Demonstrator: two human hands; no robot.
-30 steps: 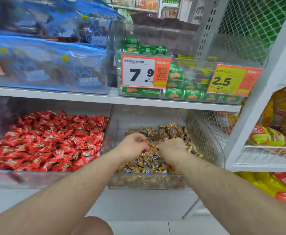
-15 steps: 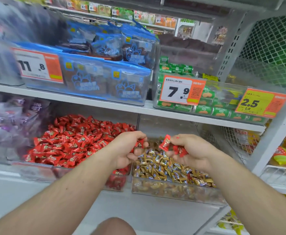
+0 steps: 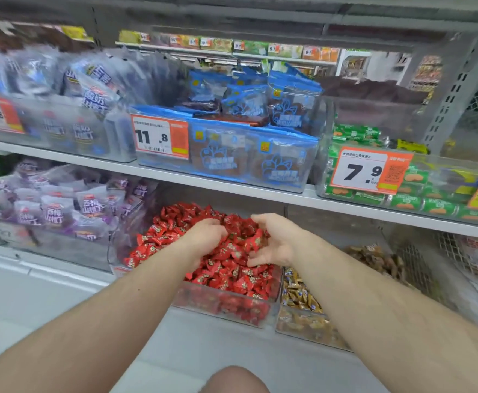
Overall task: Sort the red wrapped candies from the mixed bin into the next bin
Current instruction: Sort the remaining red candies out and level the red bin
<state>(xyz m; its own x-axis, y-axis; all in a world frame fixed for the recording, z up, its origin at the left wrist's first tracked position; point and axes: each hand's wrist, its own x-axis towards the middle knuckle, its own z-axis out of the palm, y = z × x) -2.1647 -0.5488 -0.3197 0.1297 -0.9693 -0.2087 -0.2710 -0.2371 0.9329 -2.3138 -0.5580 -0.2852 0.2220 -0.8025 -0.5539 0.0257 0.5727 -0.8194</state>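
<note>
A heap of red wrapped candies (image 3: 172,231) fills a clear bin (image 3: 226,306) on the lower shelf. Right beside it stands the mixed bin (image 3: 303,330), holding gold and brown wrapped candies (image 3: 300,296). Both my hands are over the red heap. My left hand (image 3: 206,236) lies knuckles up on the candies with its fingers bent down into them, so its fingertips are hidden. My right hand (image 3: 277,242) hovers just above the heap with fingers spread and nothing in it.
Purple snack packs (image 3: 53,211) fill the bin to the left. The upper shelf edge (image 3: 232,188) runs close above the bins, carrying blue packs (image 3: 249,154), green packets (image 3: 402,199) and price tags (image 3: 161,137). A wire mesh divider (image 3: 419,265) stands on the right.
Both hands moved left from the mixed bin to the red bin. The right hand, which held red candies half a second ago, has opened. My view has swung left.
</note>
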